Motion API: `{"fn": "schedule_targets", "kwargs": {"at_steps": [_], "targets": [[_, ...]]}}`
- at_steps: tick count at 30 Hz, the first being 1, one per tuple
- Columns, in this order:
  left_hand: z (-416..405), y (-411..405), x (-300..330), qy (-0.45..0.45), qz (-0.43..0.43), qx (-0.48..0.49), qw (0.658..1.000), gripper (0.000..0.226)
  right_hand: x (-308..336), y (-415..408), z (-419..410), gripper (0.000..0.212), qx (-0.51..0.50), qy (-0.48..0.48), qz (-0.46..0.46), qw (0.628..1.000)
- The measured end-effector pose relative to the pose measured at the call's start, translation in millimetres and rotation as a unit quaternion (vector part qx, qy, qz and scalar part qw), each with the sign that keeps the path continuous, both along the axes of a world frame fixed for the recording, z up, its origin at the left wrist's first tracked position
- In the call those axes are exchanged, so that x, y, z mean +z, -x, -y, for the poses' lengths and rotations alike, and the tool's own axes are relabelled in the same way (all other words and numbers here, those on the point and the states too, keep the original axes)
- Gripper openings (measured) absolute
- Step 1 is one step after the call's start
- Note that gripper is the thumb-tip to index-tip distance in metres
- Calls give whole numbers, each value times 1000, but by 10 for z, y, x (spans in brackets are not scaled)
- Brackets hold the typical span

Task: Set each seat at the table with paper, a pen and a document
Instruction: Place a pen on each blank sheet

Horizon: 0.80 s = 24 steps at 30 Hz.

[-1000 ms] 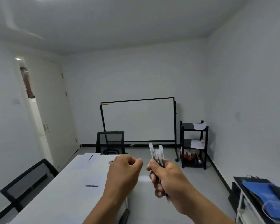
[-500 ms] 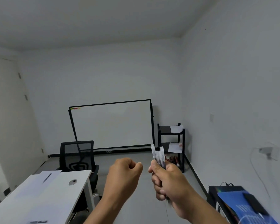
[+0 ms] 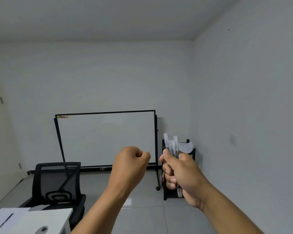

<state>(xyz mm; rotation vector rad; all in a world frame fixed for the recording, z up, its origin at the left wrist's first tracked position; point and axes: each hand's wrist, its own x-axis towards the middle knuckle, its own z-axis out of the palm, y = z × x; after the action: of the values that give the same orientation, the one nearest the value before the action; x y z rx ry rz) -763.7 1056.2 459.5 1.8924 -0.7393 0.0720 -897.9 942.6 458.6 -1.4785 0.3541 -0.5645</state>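
Out in front of your chest, your two hands were up side by side, close but not touching. Your right hand (image 3: 181,173) had its fingers wrapped around a bundle of clear pens (image 3: 171,146), held upright so the tops stuck up above your thumb and one end poked out below your fist. How many pens, hard to say, a few at least. Your left hand (image 3: 130,164) was curled into a loose fist with nothing in it that I could see.

Down in the near left corner you had just the end of the white table (image 3: 41,218) in view. A sheet of paper (image 3: 8,215) lay on it at the far left edge, with a dark pen (image 3: 6,221) lying across the sheet. Nearer on the table there was a small round grey thing (image 3: 44,228), couldn't tell what it was.

A black mesh chair (image 3: 57,184) sat just beyond the table's end. Behind it, against the far wall, stood a whiteboard (image 3: 107,137) on a wheeled frame, with some coloured magnets (image 3: 63,117) in its top left corner. To the right of the board, partly hidden behind your right hand, was a black shelf unit (image 3: 191,149) with a sheet of white paper on its top shelf. The floor was grey tile.
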Motion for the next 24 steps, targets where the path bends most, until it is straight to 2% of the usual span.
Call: {"fn": "schedule_targets", "kwargs": {"at_steps": [9, 16, 24], "targets": [[1156, -1033, 47, -14, 23, 28, 999, 37, 16, -1108, 1226, 35, 12, 1, 16, 1000], [2246, -1909, 44, -2, 2, 83, 997, 35, 10, -2163, 2459, 35, 50, 14, 14, 999], [2811, -2987, 164, 6, 3, 140, 990, 37, 163, -3400, 3120, 35, 128, 10, 23, 991]]}}
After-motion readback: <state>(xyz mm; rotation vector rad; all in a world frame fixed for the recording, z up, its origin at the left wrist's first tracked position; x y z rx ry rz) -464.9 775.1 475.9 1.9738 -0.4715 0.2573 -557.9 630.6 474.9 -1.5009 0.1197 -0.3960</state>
